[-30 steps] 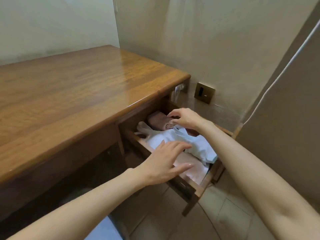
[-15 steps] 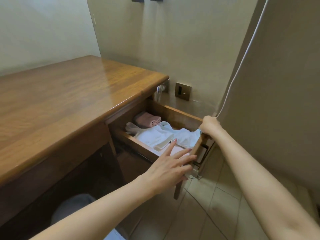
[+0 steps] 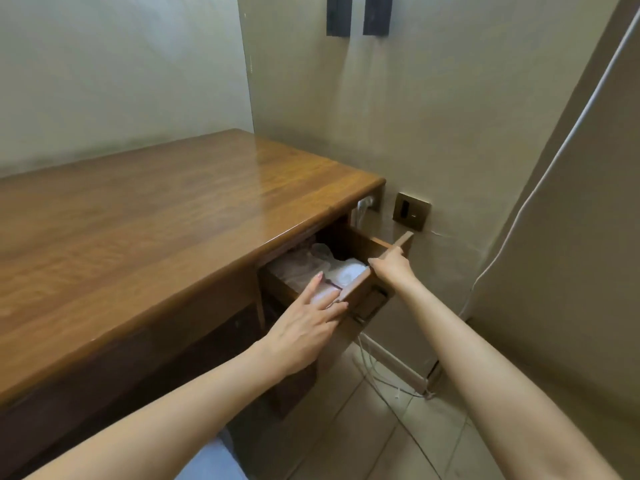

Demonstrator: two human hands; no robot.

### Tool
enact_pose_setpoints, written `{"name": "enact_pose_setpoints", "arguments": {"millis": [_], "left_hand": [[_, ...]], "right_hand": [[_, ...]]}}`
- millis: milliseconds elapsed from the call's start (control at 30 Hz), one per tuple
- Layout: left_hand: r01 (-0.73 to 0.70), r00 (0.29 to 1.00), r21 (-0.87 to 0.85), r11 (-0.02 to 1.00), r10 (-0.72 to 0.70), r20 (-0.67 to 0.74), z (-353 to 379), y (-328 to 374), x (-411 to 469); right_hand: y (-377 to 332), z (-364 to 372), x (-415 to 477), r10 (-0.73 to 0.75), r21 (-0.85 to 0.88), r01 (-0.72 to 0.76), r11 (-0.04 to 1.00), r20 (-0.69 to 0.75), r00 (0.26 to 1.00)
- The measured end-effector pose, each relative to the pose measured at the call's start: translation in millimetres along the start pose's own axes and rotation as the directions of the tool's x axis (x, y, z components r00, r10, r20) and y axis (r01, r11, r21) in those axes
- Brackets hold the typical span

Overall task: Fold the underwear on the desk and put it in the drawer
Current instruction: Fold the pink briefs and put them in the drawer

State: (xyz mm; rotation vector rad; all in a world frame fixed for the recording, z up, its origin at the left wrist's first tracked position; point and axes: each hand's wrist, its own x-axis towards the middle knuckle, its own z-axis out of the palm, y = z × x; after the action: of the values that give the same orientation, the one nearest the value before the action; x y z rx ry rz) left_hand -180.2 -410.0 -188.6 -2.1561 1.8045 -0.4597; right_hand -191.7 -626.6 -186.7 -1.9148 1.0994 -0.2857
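Observation:
The wooden drawer (image 3: 360, 289) under the desk's right end stands partly open. Folded white and pale pink underwear (image 3: 341, 271) lies inside it, half hidden under the desk top. My right hand (image 3: 389, 263) grips the top edge of the drawer front near its right end. My left hand (image 3: 304, 323) rests against the drawer front at its left end, fingers spread, fingertips over the rim and touching the cloth.
The brown wooden desk (image 3: 156, 230) fills the left. A brass wall socket (image 3: 412, 211) sits just right of the desk. A white cable (image 3: 554, 161) runs down the right wall to the tiled floor (image 3: 398, 427). A plug (image 3: 365, 204) hangs behind the desk.
My right hand left the pink underwear in the drawer and took hold of the drawer front. The drawer has slid much further in. My left hand moved onto the front.

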Motion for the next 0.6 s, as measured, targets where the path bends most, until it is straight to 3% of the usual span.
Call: {"name": "enact_pose_setpoints", "arguments": {"millis": [333, 600], "left_hand": [[0.18, 0.945, 0.265, 0.947, -0.242, 0.221, 31.3, -43.5, 5.6], [0.079, 0.828, 0.588, 0.805, -0.382, 0.411, 55.4, -52.9, 10.1]], "right_hand": [[-33.7, 70.0, 27.9, -0.058, -0.069, 0.076, 0.995, 0.233, 0.971], [-34.3, 96.3, 46.5, -0.14, 0.011, 0.147, 0.989, 0.379, 0.915]]}}
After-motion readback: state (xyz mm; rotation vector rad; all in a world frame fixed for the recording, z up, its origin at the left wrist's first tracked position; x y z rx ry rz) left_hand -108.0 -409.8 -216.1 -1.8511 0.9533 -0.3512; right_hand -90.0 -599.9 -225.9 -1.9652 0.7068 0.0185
